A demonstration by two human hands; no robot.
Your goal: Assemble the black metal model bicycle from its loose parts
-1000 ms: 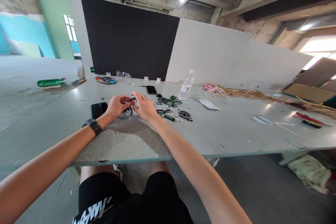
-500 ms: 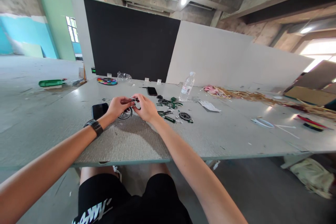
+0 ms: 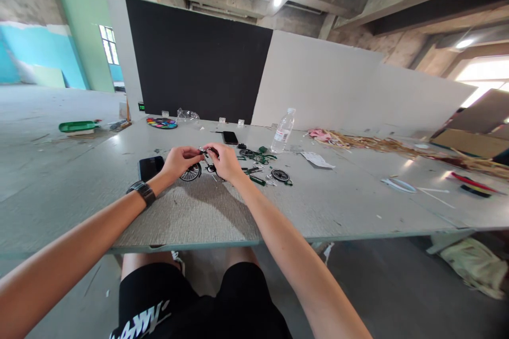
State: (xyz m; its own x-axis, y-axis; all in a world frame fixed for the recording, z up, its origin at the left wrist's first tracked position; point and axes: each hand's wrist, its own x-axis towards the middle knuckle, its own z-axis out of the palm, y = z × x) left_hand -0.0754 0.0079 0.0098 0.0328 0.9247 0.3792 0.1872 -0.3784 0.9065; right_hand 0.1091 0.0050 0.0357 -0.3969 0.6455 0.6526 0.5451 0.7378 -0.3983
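My left hand (image 3: pixel 180 161) and my right hand (image 3: pixel 226 162) meet over the grey table (image 3: pixel 191 212), both pinching a small model bicycle frame (image 3: pixel 207 159). Its spoked wheel (image 3: pixel 190 172) rests on the table just below my left fingers. A black watch sits on my left wrist (image 3: pixel 140 192). Loose green and black model parts (image 3: pixel 256 164) lie just right of my right hand, along with a second small wheel (image 3: pixel 280 175). A dark phone (image 3: pixel 150 166) lies flat beside my left hand.
A clear water bottle (image 3: pixel 283 131) stands behind the parts, with another phone (image 3: pixel 229 137) near it. A colourful paint palette (image 3: pixel 161 123) lies far left. White paper (image 3: pixel 316 159), straw-like scraps (image 3: pixel 369 142) and red-black sticks (image 3: pixel 471 184) lie to the right. The table's front edge is near my knees.
My right hand has shifted slightly right and apart from my left, exposing more of the small frame between them. The wheel stays on the table.
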